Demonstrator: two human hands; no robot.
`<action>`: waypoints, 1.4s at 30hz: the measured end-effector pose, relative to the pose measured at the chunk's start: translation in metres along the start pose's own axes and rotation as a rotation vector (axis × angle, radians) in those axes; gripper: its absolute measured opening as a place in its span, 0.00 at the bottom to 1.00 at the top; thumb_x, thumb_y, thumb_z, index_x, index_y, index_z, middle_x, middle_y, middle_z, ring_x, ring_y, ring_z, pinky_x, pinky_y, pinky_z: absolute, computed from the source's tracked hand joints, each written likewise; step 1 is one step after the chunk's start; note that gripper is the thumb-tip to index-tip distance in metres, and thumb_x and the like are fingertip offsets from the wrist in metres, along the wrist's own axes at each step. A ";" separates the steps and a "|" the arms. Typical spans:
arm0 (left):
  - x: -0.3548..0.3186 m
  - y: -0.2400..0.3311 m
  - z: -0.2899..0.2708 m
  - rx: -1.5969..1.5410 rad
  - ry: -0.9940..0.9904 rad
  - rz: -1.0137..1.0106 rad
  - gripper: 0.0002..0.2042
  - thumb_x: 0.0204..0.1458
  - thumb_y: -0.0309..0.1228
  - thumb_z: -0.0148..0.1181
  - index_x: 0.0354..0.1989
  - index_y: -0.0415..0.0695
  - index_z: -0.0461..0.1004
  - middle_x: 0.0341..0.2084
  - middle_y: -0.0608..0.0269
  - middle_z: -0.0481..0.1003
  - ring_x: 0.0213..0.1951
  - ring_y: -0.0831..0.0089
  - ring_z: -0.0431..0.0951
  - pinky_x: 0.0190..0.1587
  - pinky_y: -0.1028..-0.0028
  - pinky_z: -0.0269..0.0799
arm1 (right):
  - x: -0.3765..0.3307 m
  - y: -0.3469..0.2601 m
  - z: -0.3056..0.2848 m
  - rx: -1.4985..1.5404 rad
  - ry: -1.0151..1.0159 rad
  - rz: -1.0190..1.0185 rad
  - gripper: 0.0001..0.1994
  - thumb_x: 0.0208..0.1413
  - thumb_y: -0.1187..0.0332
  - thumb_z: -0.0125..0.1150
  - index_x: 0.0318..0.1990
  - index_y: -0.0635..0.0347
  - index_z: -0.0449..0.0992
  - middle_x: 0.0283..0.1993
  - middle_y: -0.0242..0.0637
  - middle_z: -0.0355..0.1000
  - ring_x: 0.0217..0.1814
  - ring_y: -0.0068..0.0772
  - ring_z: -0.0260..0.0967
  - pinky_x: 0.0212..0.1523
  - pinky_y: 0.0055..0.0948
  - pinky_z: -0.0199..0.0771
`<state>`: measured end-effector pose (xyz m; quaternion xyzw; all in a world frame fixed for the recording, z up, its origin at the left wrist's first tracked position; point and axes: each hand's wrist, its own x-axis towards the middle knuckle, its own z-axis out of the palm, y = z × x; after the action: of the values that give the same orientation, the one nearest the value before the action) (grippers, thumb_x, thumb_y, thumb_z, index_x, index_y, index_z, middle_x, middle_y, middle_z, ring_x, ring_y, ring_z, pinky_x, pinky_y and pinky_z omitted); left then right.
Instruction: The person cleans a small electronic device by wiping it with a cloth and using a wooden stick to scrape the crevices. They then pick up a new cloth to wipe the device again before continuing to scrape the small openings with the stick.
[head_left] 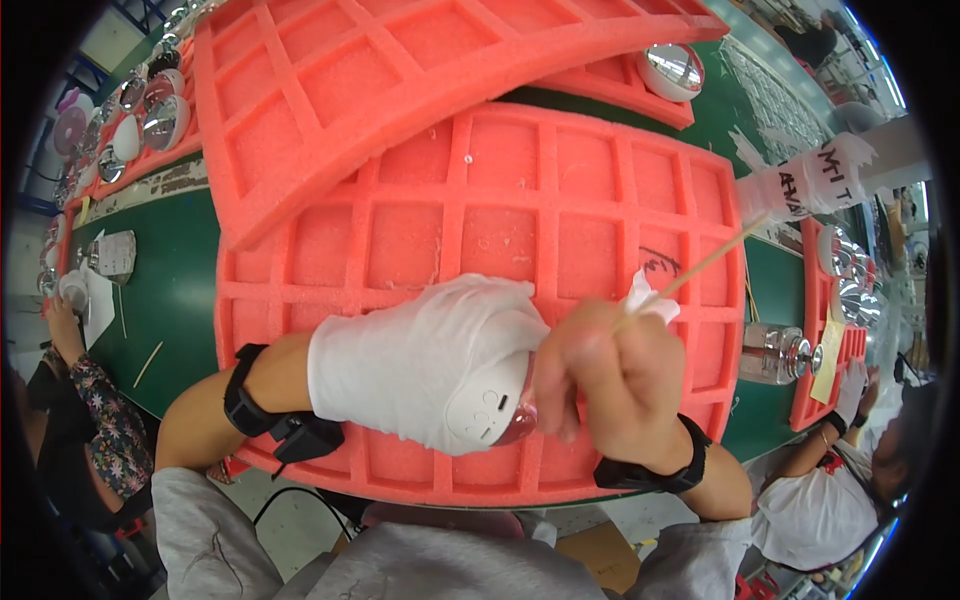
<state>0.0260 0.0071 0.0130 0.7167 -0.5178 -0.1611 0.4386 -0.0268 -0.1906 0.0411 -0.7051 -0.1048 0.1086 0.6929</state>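
Observation:
My left hand [420, 360] wears a white glove and is closed around a round white reflector cup [495, 410] with a shiny chrome inside, held over a red foam tray [480, 210] of square pockets. My right hand [615, 385] is bare and grips a thin wooden stick [700, 268] together with a scrap of white cloth [645, 298]. The stick points up and to the right. Its lower end sits at the cup's rim, right beside my left hand. Both wrists carry black straps.
A second red foam tray [400, 70] lies tilted over the back of the first. Chrome reflector cups sit at the back left [165, 120], top right [672, 70] and right [780, 352]. Other people work at the left [75, 340] and right [850, 390] of the green table [165, 270].

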 end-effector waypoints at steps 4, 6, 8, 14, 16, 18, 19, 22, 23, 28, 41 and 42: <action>0.001 -0.001 0.001 0.014 -0.035 0.036 0.10 0.44 0.28 0.67 0.34 0.42 0.74 0.32 0.51 0.74 0.35 0.51 0.73 0.41 0.58 0.71 | 0.003 0.008 -0.006 -0.138 -0.234 -0.359 0.20 0.76 0.69 0.37 0.31 0.66 0.71 0.18 0.36 0.72 0.13 0.20 0.63 0.14 0.21 0.62; -0.001 -0.004 0.007 -0.040 0.009 0.000 0.11 0.45 0.29 0.67 0.35 0.41 0.73 0.32 0.51 0.73 0.36 0.51 0.73 0.41 0.58 0.71 | 0.001 0.003 -0.004 -0.053 -0.065 -0.110 0.20 0.76 0.68 0.38 0.31 0.66 0.71 0.18 0.36 0.72 0.13 0.20 0.63 0.15 0.20 0.61; -0.005 -0.008 0.010 -0.070 0.029 -0.020 0.12 0.45 0.29 0.67 0.36 0.41 0.73 0.32 0.51 0.72 0.36 0.50 0.72 0.41 0.57 0.71 | 0.001 0.004 -0.005 -0.007 0.020 0.017 0.20 0.76 0.68 0.39 0.30 0.66 0.71 0.18 0.36 0.72 0.13 0.20 0.63 0.15 0.20 0.61; -0.003 -0.016 0.010 -0.002 -0.005 0.049 0.15 0.45 0.31 0.69 0.37 0.40 0.71 0.33 0.50 0.72 0.37 0.49 0.73 0.42 0.57 0.72 | 0.004 0.008 -0.010 0.012 -0.100 -0.156 0.20 0.76 0.66 0.41 0.31 0.66 0.72 0.17 0.37 0.72 0.13 0.21 0.64 0.14 0.19 0.61; -0.004 -0.015 0.010 -0.013 -0.032 0.047 0.16 0.44 0.31 0.69 0.38 0.40 0.71 0.33 0.49 0.72 0.37 0.49 0.73 0.42 0.57 0.72 | 0.006 0.003 -0.009 0.025 -0.087 -0.084 0.20 0.76 0.66 0.41 0.31 0.66 0.72 0.17 0.38 0.72 0.12 0.21 0.64 0.14 0.19 0.61; -0.005 -0.011 0.009 -0.029 -0.021 -0.058 0.17 0.44 0.31 0.70 0.39 0.40 0.71 0.34 0.49 0.72 0.38 0.49 0.73 0.43 0.57 0.72 | 0.010 -0.004 -0.008 0.194 -0.022 0.224 0.20 0.76 0.66 0.41 0.31 0.67 0.72 0.16 0.38 0.72 0.11 0.22 0.64 0.12 0.19 0.61; -0.005 -0.011 0.009 -0.036 -0.016 -0.111 0.17 0.44 0.31 0.70 0.39 0.40 0.70 0.35 0.49 0.72 0.38 0.49 0.74 0.43 0.57 0.72 | 0.010 -0.005 -0.007 0.279 0.011 0.377 0.21 0.76 0.66 0.41 0.31 0.68 0.72 0.16 0.39 0.72 0.10 0.22 0.64 0.11 0.19 0.61; -0.006 -0.012 0.012 -0.132 -0.019 -0.105 0.18 0.44 0.32 0.71 0.39 0.40 0.70 0.35 0.49 0.72 0.38 0.48 0.74 0.43 0.57 0.72 | 0.006 -0.005 -0.003 0.290 -0.014 0.332 0.21 0.76 0.66 0.42 0.30 0.68 0.72 0.16 0.39 0.72 0.10 0.23 0.65 0.11 0.19 0.61; -0.006 -0.012 0.013 -0.178 -0.017 -0.102 0.18 0.44 0.32 0.71 0.40 0.40 0.70 0.35 0.49 0.72 0.38 0.48 0.74 0.44 0.57 0.72 | 0.004 -0.005 -0.002 0.294 -0.029 0.308 0.21 0.76 0.66 0.42 0.30 0.68 0.72 0.16 0.40 0.72 0.10 0.23 0.65 0.10 0.19 0.62; -0.007 -0.013 0.014 -0.140 0.017 -0.069 0.18 0.44 0.32 0.71 0.39 0.41 0.70 0.36 0.49 0.72 0.38 0.49 0.74 0.44 0.56 0.72 | 0.002 0.001 -0.005 0.151 -0.081 0.109 0.20 0.76 0.67 0.41 0.31 0.68 0.73 0.16 0.39 0.72 0.10 0.23 0.66 0.11 0.19 0.62; 0.006 -0.002 0.002 -0.063 -0.047 -0.085 0.09 0.44 0.31 0.68 0.32 0.45 0.75 0.29 0.54 0.74 0.35 0.51 0.74 0.40 0.57 0.72 | 0.000 0.003 -0.006 0.176 -0.065 0.012 0.16 0.71 0.75 0.48 0.29 0.67 0.77 0.17 0.33 0.73 0.12 0.17 0.65 0.14 0.19 0.61; 0.006 -0.004 0.002 -0.046 -0.094 -0.079 0.10 0.44 0.31 0.68 0.34 0.45 0.75 0.30 0.54 0.74 0.35 0.51 0.74 0.41 0.57 0.72 | 0.000 0.003 -0.006 0.124 -0.095 -0.052 0.15 0.70 0.76 0.48 0.29 0.67 0.77 0.17 0.33 0.73 0.13 0.17 0.66 0.14 0.19 0.62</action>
<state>0.0299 0.0016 0.0100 0.7178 -0.5055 -0.2236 0.4233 -0.0249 -0.1964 0.0378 -0.6520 -0.1489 0.1300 0.7320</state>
